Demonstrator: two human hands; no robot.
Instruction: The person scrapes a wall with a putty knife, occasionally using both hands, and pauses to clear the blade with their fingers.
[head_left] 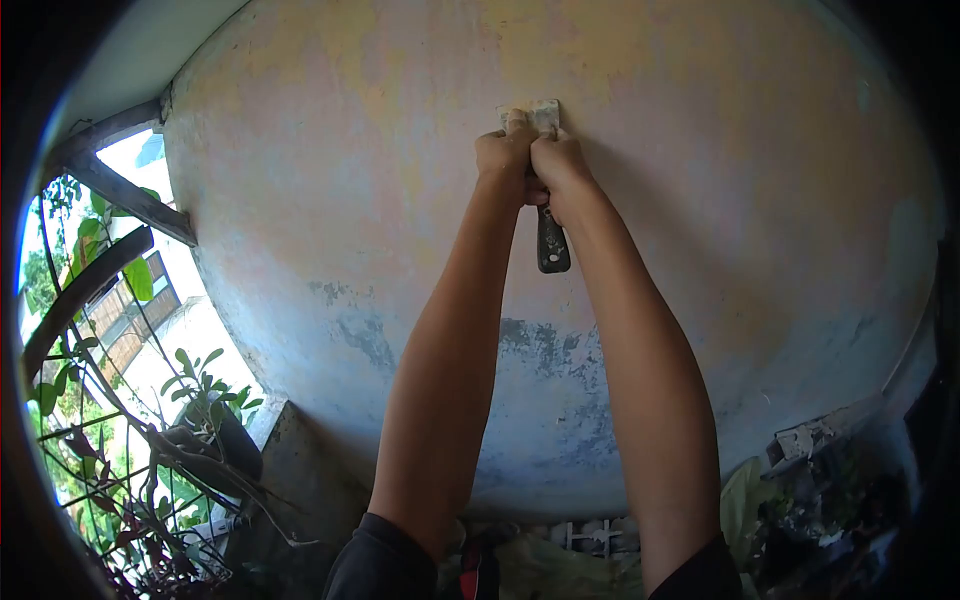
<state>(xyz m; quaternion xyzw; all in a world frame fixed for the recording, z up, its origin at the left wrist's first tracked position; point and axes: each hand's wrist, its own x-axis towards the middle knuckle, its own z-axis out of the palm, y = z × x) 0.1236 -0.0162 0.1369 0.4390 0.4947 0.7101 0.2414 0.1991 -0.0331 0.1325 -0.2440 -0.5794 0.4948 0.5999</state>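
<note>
Both arms reach up and forward to a putty knife (552, 245) held against the painted wall (400, 190). Its wide, paint-smeared blade (546, 112) points upward and meets the wall surface. My right hand (560, 165) is closed around the upper handle, and the dark handle end with its hanging hole sticks out below. Beside it, my left hand (504, 152) is closed against the tool, with a finger laid up along the blade. The two hands touch each other. Most of the grip is hidden behind them.
Worn paint patches (550, 345) mark the lower wall. At left are a potted plant (235, 440), bare branches and a metal grille before a bright opening, with a wooden beam (135, 200) above. Dark clutter (830, 510) and a pale green sheet (740, 500) lie low at right.
</note>
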